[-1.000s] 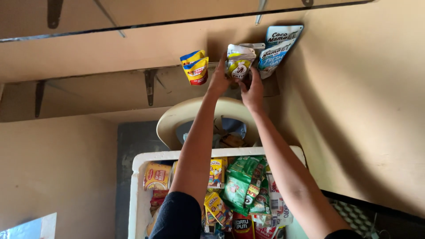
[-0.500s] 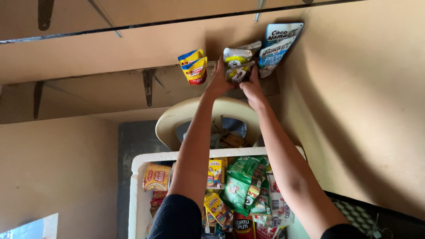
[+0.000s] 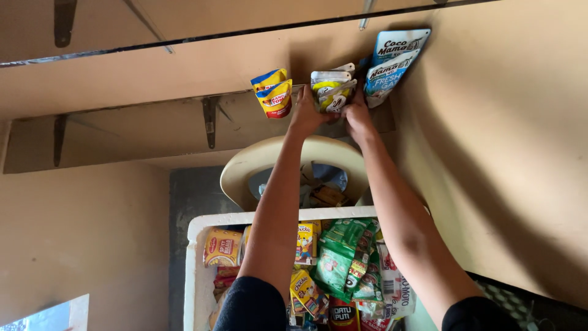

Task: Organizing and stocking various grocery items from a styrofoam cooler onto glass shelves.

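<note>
The tan plastered wall [image 3: 508, 153] fills the right side, smooth and matt, and against it runs a painted wooden shelf [image 3: 153, 79] on dark metal brackets [image 3: 210, 119]. Below stands a white foam box [image 3: 197, 245], thick-walled and chalky, crammed with glossy packets, small cartons and sachets. Behind it leans a cream plastic chair back [image 3: 269, 160] with a rounded rim.

Both arms reach up to the shelf edge. The left hand [image 3: 305, 113] and right hand [image 3: 357, 116] meet on a cluster of white and yellow stand-up pouches [image 3: 331, 87], soft crinkled foil that leans at a tilt near the shelf's right end. The fingers [image 3: 306, 98] of both hands are closed on the lower part of these pouches, holding them against the shelf.

The step in hand looks like seating the pouches in their row. What that appears to call for is a gentle squaring-up so they stand rather than slump, since such film is slippery and top-heavy.

Just left stand yellow and blue pouches [image 3: 273, 92]; just right, blue and white pouches [image 3: 392, 58] lean on the wall.
</note>
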